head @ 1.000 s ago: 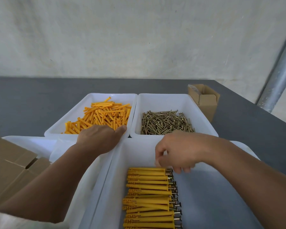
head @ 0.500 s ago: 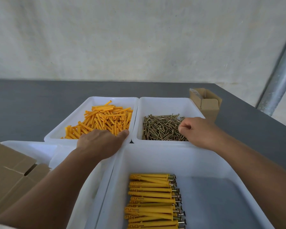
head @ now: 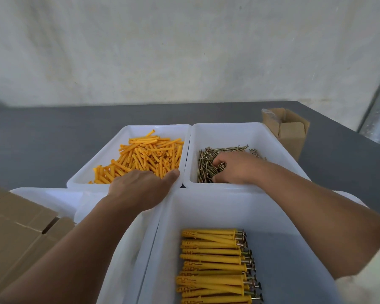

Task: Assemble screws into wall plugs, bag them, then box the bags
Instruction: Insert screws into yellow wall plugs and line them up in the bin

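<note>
Head view, assembly stage. Both hands were extended over the front tray [head: 217, 211] toward the two supply trays at the centre of the frame. The left hand [head: 140, 186] was laid at the near edge of the heap of orange wall plugs [head: 147, 154] in the left tray [head: 158, 126], thumb stretched along the rim. Its fingers were hidden behind the back of the hand, so whether a plug was held could not be told. The right hand [head: 237, 167] was lowered into the right tray [head: 228, 134], fingers and thumb curled about a few of the screws [head: 204, 165]. The hands were kept apart, one to each tray.

Finished plugs [head: 211, 262], each with a screw head showing at its right end, were stacked in a neat row at the lower centre. A small open cardboard box [head: 292, 137] was stood at the upper right of the grey worktop [head: 42, 139], and flat cardboard [head: 13, 238] was seen at the lower left.

The step was judged to be the picking of one screw and one plug. It would be done well if a single screw were separated from the tangled pile and lifted by its shank, point outward. The plug should be taken by its closed end, with the open mouth turned toward the screw. The pair could then be joined above the front tray, so that anything dropped would be caught.
</note>
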`<action>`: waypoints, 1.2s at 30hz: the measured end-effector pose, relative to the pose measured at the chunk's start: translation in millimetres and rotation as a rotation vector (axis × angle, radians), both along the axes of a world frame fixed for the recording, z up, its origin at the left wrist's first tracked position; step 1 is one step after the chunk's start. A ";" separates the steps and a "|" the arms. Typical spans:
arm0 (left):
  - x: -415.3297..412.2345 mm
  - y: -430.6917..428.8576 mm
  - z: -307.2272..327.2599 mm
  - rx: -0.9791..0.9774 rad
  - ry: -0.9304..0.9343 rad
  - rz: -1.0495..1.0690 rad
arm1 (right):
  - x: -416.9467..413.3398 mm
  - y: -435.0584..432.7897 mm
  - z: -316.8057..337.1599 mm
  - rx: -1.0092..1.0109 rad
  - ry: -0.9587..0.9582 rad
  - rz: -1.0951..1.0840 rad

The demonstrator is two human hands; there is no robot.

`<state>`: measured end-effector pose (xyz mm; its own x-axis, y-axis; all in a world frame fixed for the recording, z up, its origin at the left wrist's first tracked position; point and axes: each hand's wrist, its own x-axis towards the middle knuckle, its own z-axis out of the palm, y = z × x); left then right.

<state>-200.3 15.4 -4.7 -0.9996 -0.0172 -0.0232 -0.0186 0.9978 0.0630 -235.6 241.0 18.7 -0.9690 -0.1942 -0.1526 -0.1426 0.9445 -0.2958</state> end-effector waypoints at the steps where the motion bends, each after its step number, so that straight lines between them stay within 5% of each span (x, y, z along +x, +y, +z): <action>1: 0.0 -0.1 0.1 -0.002 -0.002 -0.002 | -0.6 -3.2 0.5 0.062 -0.028 0.015; 5: -0.8 -0.3 1.2 -0.013 -0.006 0.004 | 1.5 -10.1 4.5 0.253 -0.120 0.108; 11: -2.7 -2.2 -0.1 -0.016 -0.010 0.018 | -2.1 9.9 7.4 0.138 -0.142 0.147; 29: -2.6 -2.8 0.5 0.016 0.057 0.072 | 27.3 55.2 3.6 -0.310 0.045 0.046; 36: 1.1 0.7 4.0 0.039 0.127 0.088 | 42.2 55.6 0.3 -0.657 0.179 -0.086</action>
<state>-199.3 16.1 -0.7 -0.9892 -0.1067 0.1007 -0.0956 0.9894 0.1088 -193.4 296.7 19.0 -0.9845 -0.1124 0.1347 -0.1752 0.5872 -0.7902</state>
